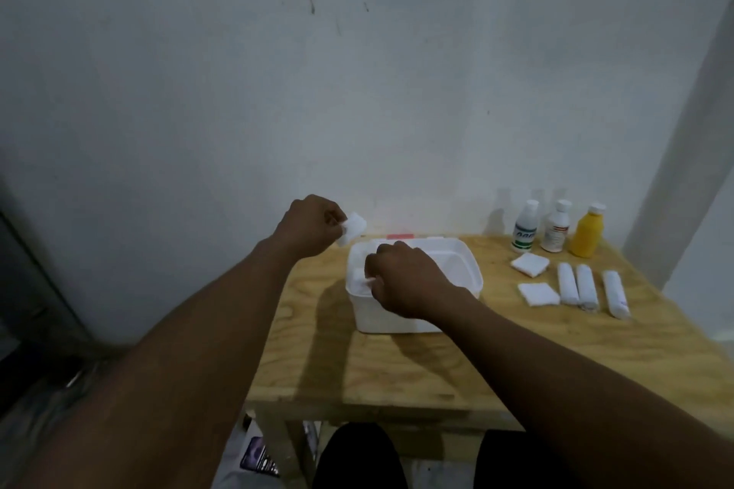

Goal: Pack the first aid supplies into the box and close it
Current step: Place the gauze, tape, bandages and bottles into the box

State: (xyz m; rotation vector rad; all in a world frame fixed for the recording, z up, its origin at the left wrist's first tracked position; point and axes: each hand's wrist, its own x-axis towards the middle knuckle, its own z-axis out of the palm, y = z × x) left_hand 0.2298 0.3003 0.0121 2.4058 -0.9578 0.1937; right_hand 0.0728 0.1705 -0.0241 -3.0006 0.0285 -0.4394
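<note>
At the desk's middle, toward its left edge, sits the open white rectangular plastic box on the pale plywood desk. Its lid seems to be folded back behind it; only a red strip shows there.

The left hand hovers off the box's rear left corner. Its grip is closed to a fingertip pinch on a white square gauze pad, held clear of the rim, probably waiting its turn to go in.

The right hand is over the box's left half, knuckles up. Its grip is curled and pinching a small white piece at the left inner wall, likely a second pad being tucked flat against the side to save room. What else is inside is hidden by the hand.

Unpacked, along the desk's right side:
- Far right corner: white bottle with green label, white bottle with red label and yellow bottle with white cap, all upright in a row.
- Nearer: two more white gauze squares, one behind the other.
- Just beside them: three white rolled bandages, lying parallel.

The layout looks sorted by type for easy picking. Judged early in the task: flat pads go in first, then rolls and bottles, and the lid is not yet closed.
</note>
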